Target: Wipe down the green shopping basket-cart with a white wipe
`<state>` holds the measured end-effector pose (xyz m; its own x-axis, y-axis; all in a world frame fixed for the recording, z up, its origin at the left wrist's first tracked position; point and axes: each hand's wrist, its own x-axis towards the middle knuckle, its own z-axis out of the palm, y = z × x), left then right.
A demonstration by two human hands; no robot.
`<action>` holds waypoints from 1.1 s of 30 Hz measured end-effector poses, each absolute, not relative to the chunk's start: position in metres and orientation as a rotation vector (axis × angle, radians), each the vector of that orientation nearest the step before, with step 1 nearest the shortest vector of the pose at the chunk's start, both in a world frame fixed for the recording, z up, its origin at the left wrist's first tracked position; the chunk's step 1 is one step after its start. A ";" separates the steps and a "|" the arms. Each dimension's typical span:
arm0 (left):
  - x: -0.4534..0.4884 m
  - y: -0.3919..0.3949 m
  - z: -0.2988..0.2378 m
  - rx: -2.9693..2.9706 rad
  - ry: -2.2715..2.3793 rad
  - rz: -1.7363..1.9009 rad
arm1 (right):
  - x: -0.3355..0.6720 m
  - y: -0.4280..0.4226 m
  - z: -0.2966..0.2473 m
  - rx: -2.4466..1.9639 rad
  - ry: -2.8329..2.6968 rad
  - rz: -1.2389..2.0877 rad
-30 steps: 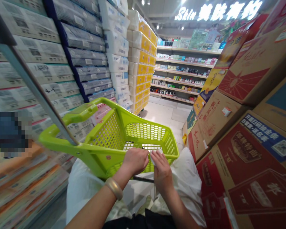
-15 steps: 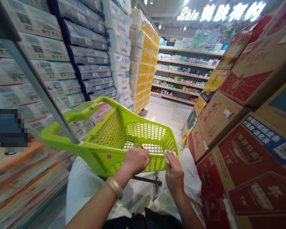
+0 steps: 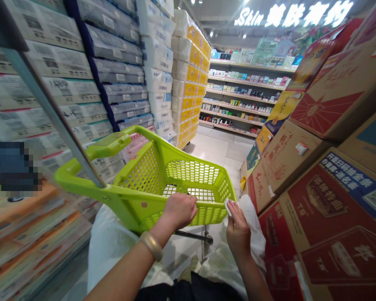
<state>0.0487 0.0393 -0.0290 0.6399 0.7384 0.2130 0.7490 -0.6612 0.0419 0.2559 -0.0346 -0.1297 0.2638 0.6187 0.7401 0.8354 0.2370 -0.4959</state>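
Aisle (image 3: 233,152): cartons (image 3: 335,209) right of the right hand (image 3: 238,228).
Green cart (image 3: 159,152): just beyond it, long axis left-right, handle (image 3: 113,148) leftward.
Grip: left hand (image 3: 180,209) fisted on near rim (image 3: 150,198); right hand, fingers straightish, holds white wipe (image 3: 227,207).

The cart (image 3: 155,205) is smooth plastic (faintly glossy), its pole (image 3: 53,113) metal.
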 end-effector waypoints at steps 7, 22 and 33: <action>0.048 0.038 -0.024 -2.809 -1.273 -0.283 | 0.190 -0.019 -0.110 -1.300 -1.726 -0.188; 0.049 0.039 -0.027 -2.808 -1.272 -0.320 | 0.211 -0.022 -0.118 -1.360 -1.600 -0.192; 0.049 0.039 -0.027 -2.811 -1.265 -0.312 | 0.256 -0.035 -0.131 -1.399 -1.513 -0.202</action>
<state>0.0492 0.0394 -0.0271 0.6462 0.7364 0.2005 0.7451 -0.6656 0.0428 0.2565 -0.0345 -0.1309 0.1960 0.6447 0.7389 0.8162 0.3105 -0.4873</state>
